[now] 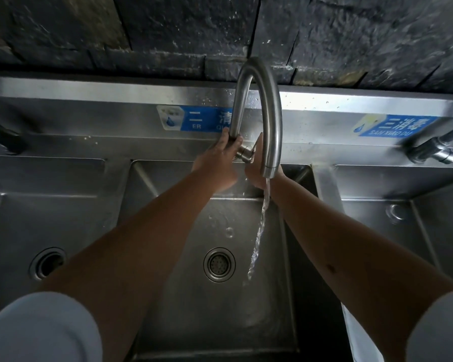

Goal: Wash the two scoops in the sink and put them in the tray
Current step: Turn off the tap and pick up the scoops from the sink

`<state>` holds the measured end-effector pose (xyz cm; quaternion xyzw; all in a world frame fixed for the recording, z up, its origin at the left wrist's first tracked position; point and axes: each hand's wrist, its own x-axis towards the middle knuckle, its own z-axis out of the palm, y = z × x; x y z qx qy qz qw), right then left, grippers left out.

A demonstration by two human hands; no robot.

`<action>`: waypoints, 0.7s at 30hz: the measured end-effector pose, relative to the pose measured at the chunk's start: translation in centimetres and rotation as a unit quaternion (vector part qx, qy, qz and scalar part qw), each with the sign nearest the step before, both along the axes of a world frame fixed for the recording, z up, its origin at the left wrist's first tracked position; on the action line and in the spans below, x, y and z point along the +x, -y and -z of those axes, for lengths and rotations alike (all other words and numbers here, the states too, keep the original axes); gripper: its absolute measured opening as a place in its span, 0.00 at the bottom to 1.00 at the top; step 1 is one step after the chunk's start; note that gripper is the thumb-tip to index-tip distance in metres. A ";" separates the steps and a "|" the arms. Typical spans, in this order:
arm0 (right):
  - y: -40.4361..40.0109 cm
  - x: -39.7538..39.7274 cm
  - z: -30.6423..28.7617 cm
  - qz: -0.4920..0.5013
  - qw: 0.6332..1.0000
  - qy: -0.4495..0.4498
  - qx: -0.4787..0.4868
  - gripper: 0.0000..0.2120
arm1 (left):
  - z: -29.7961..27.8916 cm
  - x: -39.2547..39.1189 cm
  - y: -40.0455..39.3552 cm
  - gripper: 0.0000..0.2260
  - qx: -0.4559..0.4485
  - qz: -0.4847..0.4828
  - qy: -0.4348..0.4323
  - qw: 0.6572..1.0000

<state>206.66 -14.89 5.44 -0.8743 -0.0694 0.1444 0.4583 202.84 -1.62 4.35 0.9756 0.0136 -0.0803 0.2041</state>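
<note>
Three brushed stainless-steel sink basins side by side across the frame, middle basin (183, 296) at lower centre, with a round perforated drain strainer (219, 264) in its floor. Left basin (16, 205) cut off by the left edge, round open drain (47, 262) showing; right basin (416, 220) cut off at the right, only a small round fitting (396, 212) visible on its wall.

Tall curved stainless-steel gooseneck faucet (268, 108) rising at upper centre, spout end over the middle basin, thin twisting stream of water (259, 231) falling from it toward the basin floor right of the strainer.

Left hand (217, 163) at centre frame, fingers wrapped around the lower part of the faucet's rear pipe, just above a short steel valve stub (245, 152). Right hand (256, 173) just right of it, largely hidden behind the spout and the water; fingers reaching toward the valve stub, grip there impossible to make out. Both bare forearms running down to pale sleeves (39, 327) at the lower corners.

Neither scoop nor tray anywhere in view; middle basin holding only water drops.

Two blue labels on the steel backsplash: one (194, 118) at centre left, partly covered by the faucet, another (395, 125) at upper right, tilted by the wide lens. Second faucet base (434, 150) at the right edge, cut off. Dark blurred object (3, 137) at the left edge, unidentifiable. Dark rough stone wall (168, 27) across the top, speckled with splashes.
</note>
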 end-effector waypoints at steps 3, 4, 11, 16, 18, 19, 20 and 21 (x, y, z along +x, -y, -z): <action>0.4 0.3 -0.3 -0.073 0.989 -0.040 -0.120 0.29 | 0.1 0.1 -0.2 0.43 0.003 0.018 -0.021 1.000; 0.8 0.3 -0.5 -0.090 0.977 -0.037 -0.189 0.30 | 0.0 0.2 -0.3 0.43 0.011 0.024 -0.032 0.999; 3.0 -3.4 -1.1 -0.250 0.894 0.072 -0.365 0.32 | -1.2 -3.8 1.0 0.43 0.025 0.044 -0.058 0.997; 5.2 -10.6 0.2 -0.215 0.909 0.051 -0.354 0.43 | -0.5 -10.9 2.7 0.36 0.097 0.069 -0.038 0.992; 6.4 -13.3 0.8 -0.215 0.907 0.054 -0.357 0.43 | -0.7 -13.6 3.6 0.33 0.069 0.061 -0.025 0.995; 7.0 -14.6 0.9 -0.213 0.910 0.058 -0.352 0.42 | -0.8 -15.0 4.1 0.31 0.058 0.057 -0.017 0.997; 7.6 -15.8 0.9 -0.209 0.912 0.060 -0.347 0.42 | -0.9 -16.2 4.5 0.31 0.057 0.058 -0.009 0.997; 8.2 -17.1 0.8 -0.209 0.912 0.063 -0.346 0.41 | -0.9 -17.4 4.9 0.30 0.062 0.061 -0.004 0.996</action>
